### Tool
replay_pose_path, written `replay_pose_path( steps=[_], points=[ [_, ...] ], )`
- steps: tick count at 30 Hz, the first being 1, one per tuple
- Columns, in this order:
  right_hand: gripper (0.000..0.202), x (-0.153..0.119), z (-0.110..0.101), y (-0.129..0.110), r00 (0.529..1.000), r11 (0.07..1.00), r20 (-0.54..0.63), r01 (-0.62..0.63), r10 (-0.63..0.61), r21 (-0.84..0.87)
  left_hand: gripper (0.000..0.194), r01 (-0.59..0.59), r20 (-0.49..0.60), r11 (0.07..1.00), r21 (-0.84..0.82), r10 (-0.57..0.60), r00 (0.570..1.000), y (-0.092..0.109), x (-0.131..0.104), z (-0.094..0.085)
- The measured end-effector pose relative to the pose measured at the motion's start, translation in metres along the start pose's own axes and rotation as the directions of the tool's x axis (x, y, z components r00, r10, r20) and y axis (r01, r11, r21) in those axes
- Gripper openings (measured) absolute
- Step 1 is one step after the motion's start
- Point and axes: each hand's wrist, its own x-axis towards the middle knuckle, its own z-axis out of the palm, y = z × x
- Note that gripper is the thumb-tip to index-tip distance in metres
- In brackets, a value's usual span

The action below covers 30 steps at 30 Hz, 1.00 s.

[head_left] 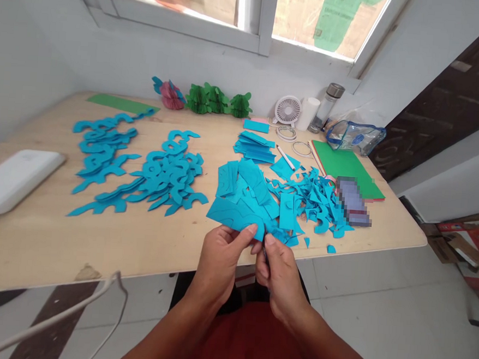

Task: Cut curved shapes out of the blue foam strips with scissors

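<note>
My left hand point(222, 257) pinches a blue sheet of paper point(231, 216) marked with curved drawn lines. At that sheet's right edge, my right hand point(279, 267) is closed around dark scissors point(265, 240), mostly hidden by the fingers. Just beyond both hands lie more blue paper pieces point(259, 189), some with pencilled outlines. Blue scraps point(314, 195) are heaped to their right. On the left, cut wavy blue shapes are piled in two groups, a nearer pile point(170, 172) and a farther pile point(104, 148).
A white device point(22, 178) sits at the table's left. Along the wall stand green paper decorations point(214, 98), a small fan point(287, 110) and a bottle point(327, 106). Green sheets point(351, 168), a clear pouch point(357, 137) and a pen point(285, 156) lie right. A cable point(61, 315) hangs front left.
</note>
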Motion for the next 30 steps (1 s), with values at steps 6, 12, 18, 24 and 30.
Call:
replay_pose_path(
  steps=[6,12,18,24,30],
  points=[
    [0.045,0.0,0.0,0.001,1.0,1.0,-0.016,-0.008,0.008,-0.013,0.017,-0.019,0.017,1.0,0.009,0.019,1.0,0.002,0.0,-0.001],
    [0.047,0.001,0.001,0.0,0.999,0.999,-0.031,-0.027,0.026,-0.021,0.01,-0.015,0.0,1.0,0.018,0.015,1.0,0.003,0.0,-0.004],
    [0.047,0.002,-0.001,0.0,0.999,0.999,-0.024,-0.025,0.024,-0.037,0.012,-0.003,0.047,0.998,0.068,0.0,0.999,0.006,0.002,-0.008],
    [0.047,0.003,-0.001,0.0,0.999,0.999,-0.016,-0.029,0.028,-0.043,0.014,-0.02,0.082,0.996,0.089,0.013,0.997,0.005,0.004,-0.011],
    [0.048,0.002,-0.001,0.0,0.999,0.998,-0.004,-0.036,0.036,-0.052,0.02,-0.015,0.087,0.993,0.115,0.005,0.996,0.007,0.004,-0.014]
  ],
)
